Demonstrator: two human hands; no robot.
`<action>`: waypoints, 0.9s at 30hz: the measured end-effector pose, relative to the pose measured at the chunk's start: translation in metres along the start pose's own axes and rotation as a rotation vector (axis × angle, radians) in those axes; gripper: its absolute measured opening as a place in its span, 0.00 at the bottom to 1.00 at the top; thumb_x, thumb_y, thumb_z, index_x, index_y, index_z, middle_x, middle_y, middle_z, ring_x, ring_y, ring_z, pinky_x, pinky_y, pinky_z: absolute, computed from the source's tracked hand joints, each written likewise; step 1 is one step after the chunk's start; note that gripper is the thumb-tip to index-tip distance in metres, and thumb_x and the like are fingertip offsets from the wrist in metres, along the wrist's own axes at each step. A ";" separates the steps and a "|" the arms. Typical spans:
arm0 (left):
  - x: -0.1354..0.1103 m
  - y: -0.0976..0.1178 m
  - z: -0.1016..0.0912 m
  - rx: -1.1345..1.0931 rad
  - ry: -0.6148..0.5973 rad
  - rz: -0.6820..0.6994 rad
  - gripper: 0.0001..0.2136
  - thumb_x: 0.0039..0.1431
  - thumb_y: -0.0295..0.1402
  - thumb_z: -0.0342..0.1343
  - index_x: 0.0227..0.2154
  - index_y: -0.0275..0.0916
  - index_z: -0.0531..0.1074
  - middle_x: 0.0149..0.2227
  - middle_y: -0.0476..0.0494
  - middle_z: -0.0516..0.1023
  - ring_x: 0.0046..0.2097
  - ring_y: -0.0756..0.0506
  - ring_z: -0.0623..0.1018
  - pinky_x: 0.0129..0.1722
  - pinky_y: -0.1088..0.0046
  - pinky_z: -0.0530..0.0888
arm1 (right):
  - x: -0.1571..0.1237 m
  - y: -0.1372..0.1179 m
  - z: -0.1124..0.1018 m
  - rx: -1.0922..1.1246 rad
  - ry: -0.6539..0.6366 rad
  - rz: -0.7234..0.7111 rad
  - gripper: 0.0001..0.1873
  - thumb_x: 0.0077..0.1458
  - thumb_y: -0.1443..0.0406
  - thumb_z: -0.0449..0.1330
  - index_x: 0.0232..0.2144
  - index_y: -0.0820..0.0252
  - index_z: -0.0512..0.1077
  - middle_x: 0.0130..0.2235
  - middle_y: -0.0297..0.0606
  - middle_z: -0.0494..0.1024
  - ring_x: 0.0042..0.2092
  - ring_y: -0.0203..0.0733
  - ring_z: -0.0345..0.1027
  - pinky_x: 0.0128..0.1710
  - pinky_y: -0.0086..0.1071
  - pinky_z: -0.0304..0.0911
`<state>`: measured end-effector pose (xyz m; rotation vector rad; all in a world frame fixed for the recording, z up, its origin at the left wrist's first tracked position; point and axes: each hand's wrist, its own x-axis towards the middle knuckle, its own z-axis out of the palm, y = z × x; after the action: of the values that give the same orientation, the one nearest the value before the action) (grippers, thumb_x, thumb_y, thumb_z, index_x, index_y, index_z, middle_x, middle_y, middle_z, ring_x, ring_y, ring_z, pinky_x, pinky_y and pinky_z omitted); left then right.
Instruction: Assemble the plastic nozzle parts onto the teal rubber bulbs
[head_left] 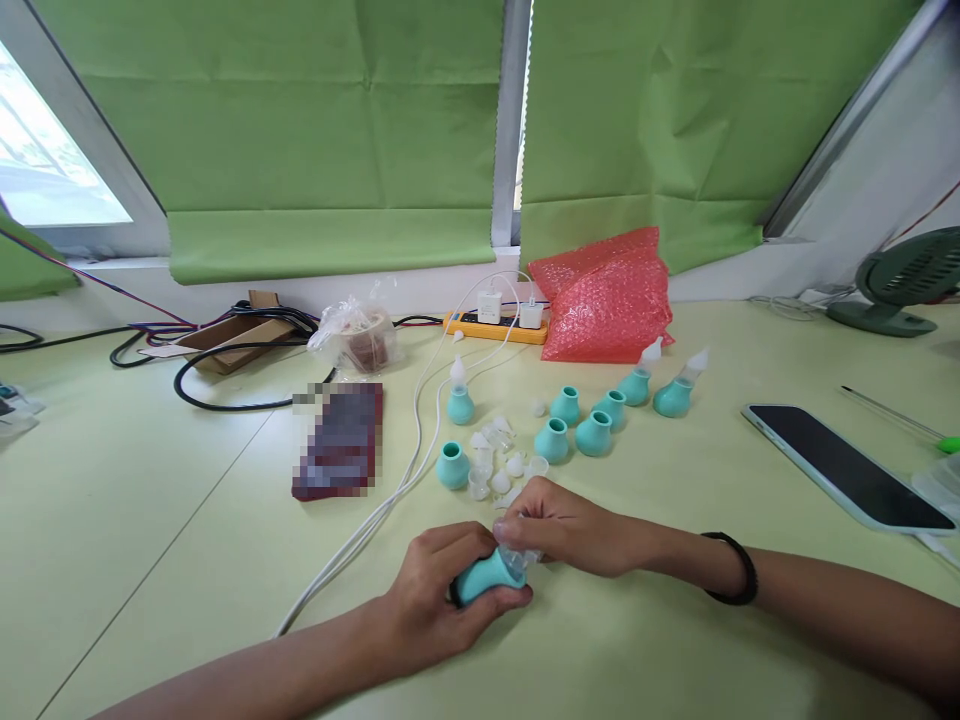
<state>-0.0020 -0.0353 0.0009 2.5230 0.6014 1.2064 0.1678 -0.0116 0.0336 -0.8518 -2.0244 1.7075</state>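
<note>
1. Green blinds [300,150] hang at twelve o'clock, behind a pale yellow-green table [187,560]; clock directions are taken from the bulb in hand.
2. The person's left hand [442,590] is curled around a teal bulb [484,582] low in the middle of the view, its mouth tilted toward two o'clock.
3. The right hand [555,525], with a black band [739,570] around its wrist, pinches a clear piece [517,562] between thumb and fingers at that mouth. How far the piece goes in cannot be told.
4. Loose clear and white parts [480,475] lie at twelve o'clock, just beyond the hands. Beside them, between eleven and twelve, stands an open bulb [452,467]; farther out, near twelve, stands a tipped bulb [460,404].
5. Four open-mouthed bulbs [553,442] cluster at one o'clock. Just past them, between one and two, are two bulbs with clear tips [673,398].
6. Farther out, a red bubble-wrap pouch [604,305] lies at one o'clock and an orange power strip [499,330] at twelve.
7. A phone [847,465] lies between two and three, well apart; a pixelated dark red item [341,440] lies at ten.
</note>
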 end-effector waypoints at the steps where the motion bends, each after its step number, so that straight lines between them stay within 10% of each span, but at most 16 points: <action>1: 0.001 0.001 -0.001 -0.013 -0.027 0.064 0.05 0.51 0.28 0.53 0.33 0.36 0.66 0.23 0.43 0.73 0.24 0.48 0.71 0.24 0.75 0.69 | 0.001 0.000 -0.001 0.062 -0.002 0.031 0.20 0.51 0.59 0.48 0.12 0.60 0.48 0.14 0.25 0.46 0.17 0.26 0.38 0.16 0.25 0.37; 5: 0.004 0.005 -0.007 -0.094 -0.124 0.206 0.10 0.51 0.27 0.53 0.38 0.31 0.64 0.26 0.36 0.74 0.27 0.45 0.73 0.27 0.70 0.71 | 0.002 -0.005 -0.009 0.057 0.259 0.014 0.22 0.53 0.57 0.44 0.13 0.59 0.46 0.14 0.24 0.44 0.16 0.26 0.36 0.16 0.25 0.36; 11: 0.006 0.008 -0.010 0.043 -0.242 0.306 0.14 0.53 0.36 0.53 0.39 0.32 0.65 0.41 0.30 0.74 0.43 0.37 0.72 0.42 0.58 0.68 | -0.003 -0.019 -0.023 -0.811 0.754 -0.250 0.18 0.52 0.57 0.51 0.17 0.61 0.56 0.19 0.29 0.58 0.22 0.30 0.50 0.23 0.27 0.46; 18: 0.012 0.016 -0.010 -0.128 -0.544 -0.058 0.11 0.57 0.36 0.46 0.41 0.36 0.63 0.43 0.37 0.72 0.44 0.44 0.71 0.44 0.71 0.68 | 0.011 0.012 -0.041 -1.197 0.682 -0.301 0.11 0.52 0.61 0.54 0.35 0.63 0.66 0.34 0.40 0.73 0.36 0.43 0.64 0.36 0.35 0.55; 27: 0.011 0.005 -0.007 -0.259 -0.214 -0.551 0.12 0.60 0.37 0.41 0.36 0.37 0.66 0.31 0.47 0.72 0.32 0.48 0.70 0.33 0.75 0.67 | 0.001 -0.004 -0.026 -0.933 0.539 -0.558 0.11 0.49 0.63 0.56 0.34 0.64 0.66 0.29 0.39 0.73 0.32 0.37 0.65 0.34 0.32 0.60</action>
<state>0.0001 -0.0336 0.0147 2.0390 0.9352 0.7477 0.1825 0.0081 0.0429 -0.7526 -2.2921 0.1528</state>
